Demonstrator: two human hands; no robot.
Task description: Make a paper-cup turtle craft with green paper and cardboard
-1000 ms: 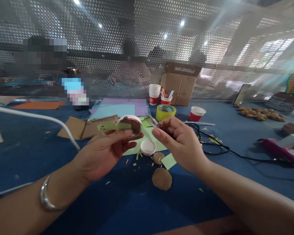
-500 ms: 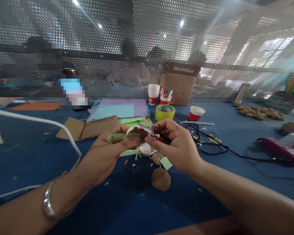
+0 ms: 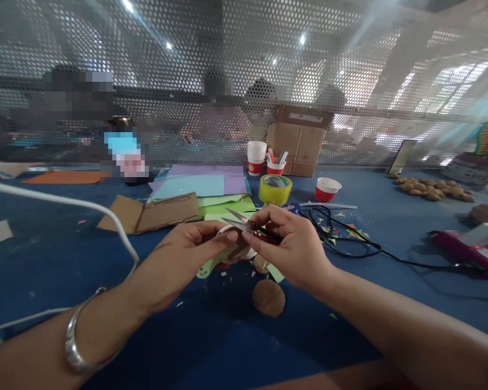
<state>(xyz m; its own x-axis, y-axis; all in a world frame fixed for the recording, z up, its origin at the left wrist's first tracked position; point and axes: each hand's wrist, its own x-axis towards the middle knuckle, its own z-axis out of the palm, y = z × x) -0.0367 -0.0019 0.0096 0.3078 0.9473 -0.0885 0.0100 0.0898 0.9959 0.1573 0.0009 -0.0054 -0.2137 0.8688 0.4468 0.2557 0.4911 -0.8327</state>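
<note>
1. Two bare hands meet over the middle of the blue desk [image 3: 211, 341], and from where I stand everything seems to centre on them.
2. The left hand [image 3: 187, 246], with a silver bracelet [image 3: 72, 346] at its wrist, pinches a small round craft piece [image 3: 239, 248] with brown patches and a white rim. Its thumb presses on the piece's near side; the fingers behind are partly hidden, so I cannot tell how each one lies.
3. A pale green strip [image 3: 204, 268] with a little drawn face pokes out below that hand, angled down to the left.
4. The right hand [image 3: 295, 244] has its fingers curled around the dark red handles of a pair of scissors [image 3: 239, 223]. The blades stand parted, pointing left just above the craft piece; whether they touch it, I cannot tell.
5. Below the hands lies a brown cardboard disc [image 3: 269, 298], with a smaller disc [image 3: 261, 264] and a light green scrap [image 3: 275, 274] near the right hand.
6. Behind the left hand is a folded cardboard sheet [image 3: 166, 212], beside stacked green, blue and purple papers [image 3: 203, 186].
7. Beyond the right hand sit a yellow tape roll [image 3: 274, 194], a stack of paper cups [image 3: 255, 158], a cup of pens [image 3: 275, 168] and a lone red-and-white cup [image 3: 326, 191].
8. A black cable [image 3: 352, 252] loops over the desk to the right of the right hand.
</note>
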